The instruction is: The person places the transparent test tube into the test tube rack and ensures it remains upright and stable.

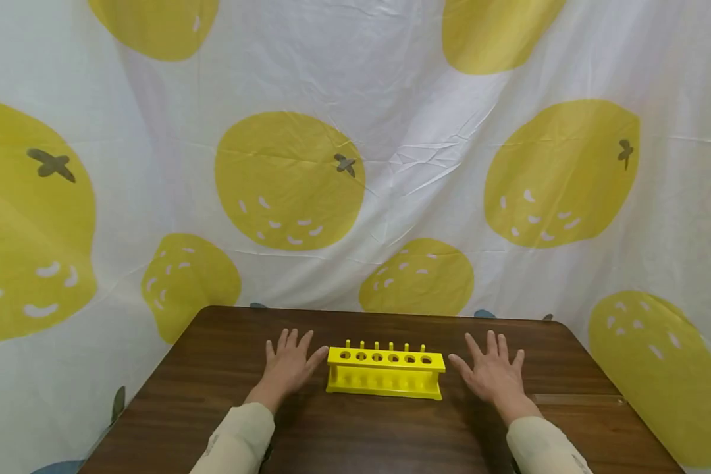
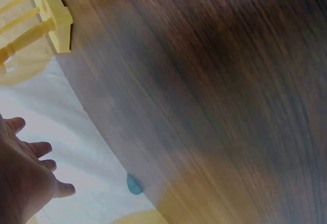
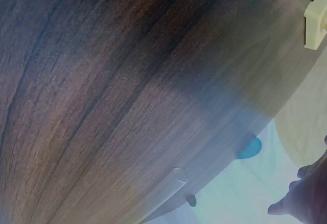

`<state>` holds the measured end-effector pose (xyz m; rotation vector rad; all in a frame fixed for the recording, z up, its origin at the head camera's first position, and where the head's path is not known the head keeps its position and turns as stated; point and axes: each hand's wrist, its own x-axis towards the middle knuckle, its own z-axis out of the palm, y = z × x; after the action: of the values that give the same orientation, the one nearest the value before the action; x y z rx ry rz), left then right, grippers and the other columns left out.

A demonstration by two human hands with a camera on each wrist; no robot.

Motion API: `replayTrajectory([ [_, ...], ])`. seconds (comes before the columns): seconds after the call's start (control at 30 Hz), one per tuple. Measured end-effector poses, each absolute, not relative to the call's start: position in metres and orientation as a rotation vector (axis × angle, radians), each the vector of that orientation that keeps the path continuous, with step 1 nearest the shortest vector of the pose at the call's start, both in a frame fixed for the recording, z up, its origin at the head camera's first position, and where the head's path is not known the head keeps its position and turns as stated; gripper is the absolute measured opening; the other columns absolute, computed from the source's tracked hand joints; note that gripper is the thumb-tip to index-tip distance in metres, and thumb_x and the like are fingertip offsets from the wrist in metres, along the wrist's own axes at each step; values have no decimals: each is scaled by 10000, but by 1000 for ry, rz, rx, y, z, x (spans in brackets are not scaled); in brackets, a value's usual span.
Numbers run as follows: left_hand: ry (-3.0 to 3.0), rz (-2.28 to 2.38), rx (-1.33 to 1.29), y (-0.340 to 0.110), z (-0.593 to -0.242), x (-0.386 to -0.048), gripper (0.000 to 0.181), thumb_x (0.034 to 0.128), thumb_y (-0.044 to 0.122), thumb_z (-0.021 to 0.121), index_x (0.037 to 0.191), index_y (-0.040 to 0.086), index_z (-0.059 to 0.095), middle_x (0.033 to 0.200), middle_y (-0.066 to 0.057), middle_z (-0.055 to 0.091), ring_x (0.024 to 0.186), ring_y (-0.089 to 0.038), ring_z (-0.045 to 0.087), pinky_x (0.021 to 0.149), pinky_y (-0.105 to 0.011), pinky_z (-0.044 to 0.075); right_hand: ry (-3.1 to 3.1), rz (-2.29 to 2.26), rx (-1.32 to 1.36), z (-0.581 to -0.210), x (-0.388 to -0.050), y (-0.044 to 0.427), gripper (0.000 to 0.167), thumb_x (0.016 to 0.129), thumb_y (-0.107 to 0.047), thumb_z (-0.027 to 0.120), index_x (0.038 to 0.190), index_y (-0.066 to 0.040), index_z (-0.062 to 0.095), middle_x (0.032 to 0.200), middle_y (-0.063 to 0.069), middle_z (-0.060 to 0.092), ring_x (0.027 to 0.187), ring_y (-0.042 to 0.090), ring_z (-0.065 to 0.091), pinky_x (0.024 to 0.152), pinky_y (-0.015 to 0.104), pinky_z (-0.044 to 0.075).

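A yellow test tube rack (image 1: pixel 385 372) with a row of round holes and several upright pegs stands on the brown wooden table. To its left, my left hand (image 1: pixel 288 366) is spread with the fingers straight, its thumb close to the rack's end. My right hand (image 1: pixel 496 374) is spread likewise on the other side, apart from the rack. Neither hand holds anything. A clear glass test tube (image 1: pixel 579 399) lies on the table to the right of my right hand; its open mouth shows in the right wrist view. The rack's end (image 2: pixel 62 27) is visible in the left wrist view.
The table (image 1: pixel 355 434) has rounded far corners and dark wood grain. Behind and beside it hangs a white cloth (image 1: pixel 415 158) printed with large yellow lemons.
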<state>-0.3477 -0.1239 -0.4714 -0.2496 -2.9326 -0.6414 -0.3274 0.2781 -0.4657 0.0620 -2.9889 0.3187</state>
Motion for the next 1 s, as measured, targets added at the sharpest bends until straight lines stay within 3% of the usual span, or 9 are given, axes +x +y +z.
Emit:
replayTrajectory([
  [1.0,-2904,-1040,-130,-108,-473,-344,752,1008,640,319,1473,62,438,1549,-250,308,1455,-445,154,1101,-691,52,-2986,326,57,-465,-327,276,863,966,-717,300,1549,-80,308,1558,373,88,1419,562,26,1028,758,-63],
])
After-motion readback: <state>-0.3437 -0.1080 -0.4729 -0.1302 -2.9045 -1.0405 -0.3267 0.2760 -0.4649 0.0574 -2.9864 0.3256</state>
